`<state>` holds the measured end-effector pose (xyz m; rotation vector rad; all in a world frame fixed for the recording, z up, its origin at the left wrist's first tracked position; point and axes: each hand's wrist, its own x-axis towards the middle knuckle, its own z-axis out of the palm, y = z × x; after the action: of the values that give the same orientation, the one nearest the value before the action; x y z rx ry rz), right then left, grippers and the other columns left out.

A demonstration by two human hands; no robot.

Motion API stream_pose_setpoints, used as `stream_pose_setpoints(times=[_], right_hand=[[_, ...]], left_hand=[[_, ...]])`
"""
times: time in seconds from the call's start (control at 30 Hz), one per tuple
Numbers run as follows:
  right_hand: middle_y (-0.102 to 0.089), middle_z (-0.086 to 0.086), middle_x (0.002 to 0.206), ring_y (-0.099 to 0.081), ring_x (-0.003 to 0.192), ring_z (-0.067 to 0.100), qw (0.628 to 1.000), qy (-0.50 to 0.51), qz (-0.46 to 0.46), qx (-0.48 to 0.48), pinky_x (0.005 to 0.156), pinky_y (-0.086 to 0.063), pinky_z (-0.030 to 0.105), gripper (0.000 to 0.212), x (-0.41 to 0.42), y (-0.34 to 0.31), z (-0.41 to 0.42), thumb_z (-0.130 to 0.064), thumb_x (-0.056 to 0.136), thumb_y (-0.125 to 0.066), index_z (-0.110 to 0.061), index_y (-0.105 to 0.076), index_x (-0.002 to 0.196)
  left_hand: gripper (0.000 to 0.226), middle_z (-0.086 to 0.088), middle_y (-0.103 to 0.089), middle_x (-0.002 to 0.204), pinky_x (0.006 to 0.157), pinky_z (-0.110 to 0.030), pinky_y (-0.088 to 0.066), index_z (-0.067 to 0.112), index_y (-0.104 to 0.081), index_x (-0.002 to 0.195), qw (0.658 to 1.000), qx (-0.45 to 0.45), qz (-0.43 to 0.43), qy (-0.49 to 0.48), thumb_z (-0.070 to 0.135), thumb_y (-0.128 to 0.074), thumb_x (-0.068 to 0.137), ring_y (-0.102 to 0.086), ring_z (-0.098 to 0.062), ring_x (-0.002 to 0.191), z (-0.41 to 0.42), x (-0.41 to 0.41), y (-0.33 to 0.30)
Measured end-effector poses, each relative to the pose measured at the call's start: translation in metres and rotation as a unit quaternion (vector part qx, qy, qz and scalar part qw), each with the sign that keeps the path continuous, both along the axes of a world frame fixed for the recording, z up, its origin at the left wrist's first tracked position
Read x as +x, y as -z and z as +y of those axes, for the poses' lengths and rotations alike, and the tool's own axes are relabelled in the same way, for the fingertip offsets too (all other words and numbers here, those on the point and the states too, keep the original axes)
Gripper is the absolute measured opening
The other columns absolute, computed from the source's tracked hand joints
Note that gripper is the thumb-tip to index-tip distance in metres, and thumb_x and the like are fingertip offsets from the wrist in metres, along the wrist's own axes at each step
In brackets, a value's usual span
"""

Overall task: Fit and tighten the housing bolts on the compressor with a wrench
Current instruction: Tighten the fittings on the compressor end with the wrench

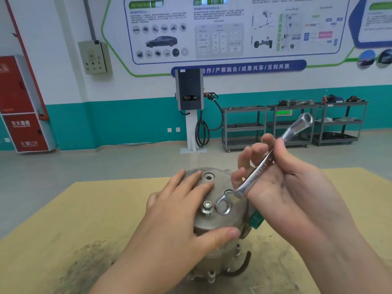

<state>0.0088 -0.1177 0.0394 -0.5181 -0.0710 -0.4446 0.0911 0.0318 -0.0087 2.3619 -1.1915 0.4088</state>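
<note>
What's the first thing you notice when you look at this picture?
Right in the middle, the right hand holds a shiny ring wrench, its lower ring hanging just beside a bolt that sticks up from the grey compressor. The left hand rests flat on the compressor, which stands on a tan table.

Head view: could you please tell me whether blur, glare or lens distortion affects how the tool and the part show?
Head view: the shiny double-ended ring wrench is motion-blurred, worst at its far ring; the right hand gripping it is slightly soft; the grey metal compressor housing and its hex bolt are sharp; wide-angle bending curves the wall's teal band; lighting is even, without harsh glare.
</note>
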Motion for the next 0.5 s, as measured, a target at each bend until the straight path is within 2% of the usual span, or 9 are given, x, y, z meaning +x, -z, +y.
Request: stream_pose_setpoints(times=[0.03, 0.07, 0.13, 0.2, 0.23, 0.3, 0.37, 0.43, 0.5], right_hand=[[-0.058, -0.003, 0.065, -0.064, 0.06, 0.014, 1.0, 0.01, -0.014, 0.018, 0.065, -0.039, 0.031, 0.014, 0.002, 0.001, -0.001, -0.022, 0.091, -0.048, -0.016, -0.061, 0.091], [-0.056, -0.003, 0.064, -0.062, 0.057, 0.012, 0.999, 0.019, -0.026, 0.031, 0.065, -0.038, 0.031, 0.014, 0.004, 0.003, -0.001, -0.018, 0.094, -0.046, -0.016, -0.06, 0.095], [-0.055, -0.003, 0.063, -0.06, 0.055, 0.011, 0.998, 0.032, -0.038, 0.035, 0.064, -0.04, 0.031, 0.018, 0.006, 0.007, -0.003, -0.012, 0.098, -0.042, -0.016, -0.06, 0.1], [-0.055, -0.003, 0.062, -0.06, 0.056, 0.012, 0.998, 0.04, -0.037, 0.024, 0.065, -0.042, 0.031, 0.02, 0.008, 0.012, -0.003, -0.01, 0.099, -0.04, -0.015, -0.059, 0.102], [-0.055, -0.002, 0.062, -0.06, 0.056, 0.012, 0.998, 0.044, -0.037, 0.021, 0.065, -0.043, 0.032, 0.02, 0.007, 0.013, -0.004, -0.009, 0.099, -0.04, -0.014, -0.059, 0.102], [-0.055, -0.001, 0.062, -0.061, 0.056, 0.012, 0.997, 0.054, -0.041, 0.028, 0.067, -0.044, 0.033, 0.019, 0.005, 0.014, -0.004, -0.008, 0.1, -0.04, -0.013, -0.058, 0.102], [-0.056, -0.001, 0.062, -0.061, 0.055, 0.012, 0.996, 0.061, -0.048, 0.043, 0.066, -0.046, 0.033, 0.018, 0.002, 0.013, -0.004, -0.008, 0.1, -0.04, -0.012, -0.057, 0.102], [-0.053, -0.001, 0.061, -0.057, 0.051, 0.011, 0.996, 0.068, -0.04, 0.04, 0.057, -0.047, 0.03, 0.017, 0.0, 0.013, -0.007, -0.011, 0.102, -0.039, -0.012, -0.056, 0.104], [-0.046, -0.002, 0.056, -0.045, 0.043, 0.008, 0.997, 0.075, -0.018, -0.017, 0.042, -0.04, 0.022, 0.022, -0.004, 0.011, -0.013, -0.024, 0.103, -0.04, -0.012, -0.058, 0.102]], left_hand=[[0.112, 0.045, -0.005, 0.151, 0.116, -0.029, -0.013, 0.059, -0.022, 0.146, 1.0, 0.0, -0.018, -0.02, 0.105, -0.001, 0.046, 0.01, 0.014, 0.14, -0.002, -0.002, 0.002], [0.113, 0.04, -0.014, 0.152, 0.115, -0.032, -0.017, 0.055, -0.03, 0.145, 0.999, -0.013, -0.031, -0.039, 0.104, 0.001, 0.048, 0.001, 0.007, 0.141, -0.003, -0.005, 0.003], [0.1, 0.037, -0.034, 0.143, 0.105, -0.028, -0.024, 0.053, -0.046, 0.137, 0.996, -0.049, -0.045, -0.052, 0.1, -0.011, 0.057, -0.019, 0.0, 0.128, -0.004, -0.006, 0.003], [0.087, 0.034, -0.043, 0.129, 0.093, -0.024, -0.017, 0.051, -0.056, 0.127, 0.994, -0.058, -0.076, -0.048, 0.097, -0.019, 0.062, -0.024, 0.0, 0.114, -0.004, -0.005, 0.003], [0.082, 0.032, -0.045, 0.124, 0.092, -0.022, -0.015, 0.047, -0.059, 0.122, 0.993, -0.056, -0.09, -0.042, 0.095, -0.024, 0.064, -0.025, 0.001, 0.113, -0.004, -0.004, 0.003], [0.074, 0.028, -0.047, 0.122, 0.098, -0.018, -0.015, 0.039, -0.06, 0.114, 0.995, -0.066, -0.08, -0.013, 0.089, -0.031, 0.069, -0.031, 0.002, 0.121, -0.007, -0.004, 0.005], [0.072, 0.028, -0.046, 0.129, 0.11, -0.012, -0.008, 0.035, -0.055, 0.117, 0.995, -0.078, -0.06, 0.008, 0.086, -0.034, 0.07, -0.029, 0.005, 0.133, -0.01, -0.007, 0.007], [0.078, 0.032, -0.044, 0.131, 0.114, -0.01, 0.001, 0.039, -0.049, 0.125, 0.995, -0.082, -0.058, 0.009, 0.09, -0.03, 0.069, -0.024, 0.009, 0.136, -0.012, -0.009, 0.009], [0.092, 0.033, -0.045, 0.134, 0.118, -0.016, -0.003, 0.043, -0.043, 0.134, 0.995, -0.083, -0.062, 0.009, 0.099, -0.017, 0.065, -0.025, 0.011, 0.136, -0.01, -0.009, 0.007]])
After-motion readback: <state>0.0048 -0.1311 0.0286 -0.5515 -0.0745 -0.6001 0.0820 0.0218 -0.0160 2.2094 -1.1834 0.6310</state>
